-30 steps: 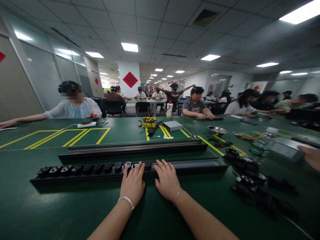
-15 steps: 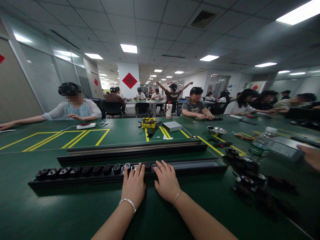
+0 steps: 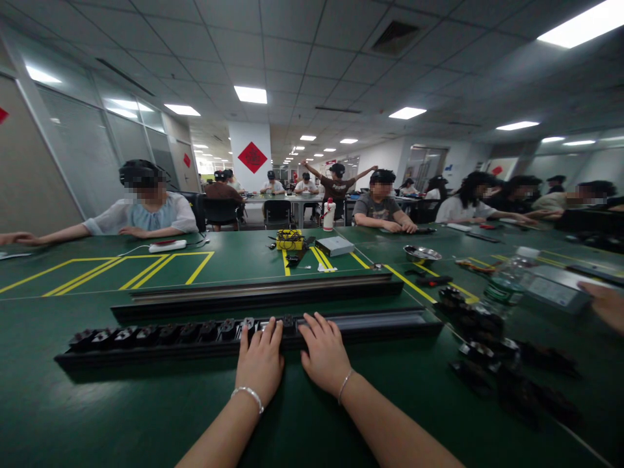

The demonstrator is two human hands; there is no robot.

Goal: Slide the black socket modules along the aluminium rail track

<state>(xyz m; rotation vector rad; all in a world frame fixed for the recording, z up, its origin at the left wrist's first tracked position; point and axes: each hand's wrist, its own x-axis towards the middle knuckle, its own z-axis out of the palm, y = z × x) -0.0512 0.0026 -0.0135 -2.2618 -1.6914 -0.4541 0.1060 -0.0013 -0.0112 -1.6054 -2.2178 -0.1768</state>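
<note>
A long black channel-shaped strip (image 3: 170, 351) lies across the green table in front of me. Along its left part sits a row of black socket-like modules (image 3: 168, 334), several of them with pale inner faces. My left hand (image 3: 260, 367) rests on the strip at the row's right end, fingers stretched and partly covering what is under them. My right hand (image 3: 325, 359) lies on the strip a little farther right, its fingers also extended. Between the two hands shows a single dark module (image 3: 289, 322) inside the channel. Neither hand visibly grips anything.
Behind the strip lies another long dark rail (image 3: 258, 294). Loose black modules (image 3: 517, 390) are heaped at right, near a plastic bottle (image 3: 504, 286) and a metal box (image 3: 558, 290). A steel bowl (image 3: 422, 253) stands farther back. People sit around the table.
My hands stay almost still on the strip. Across the table at left, the seated person's near hand has lowered and shifted left.
</note>
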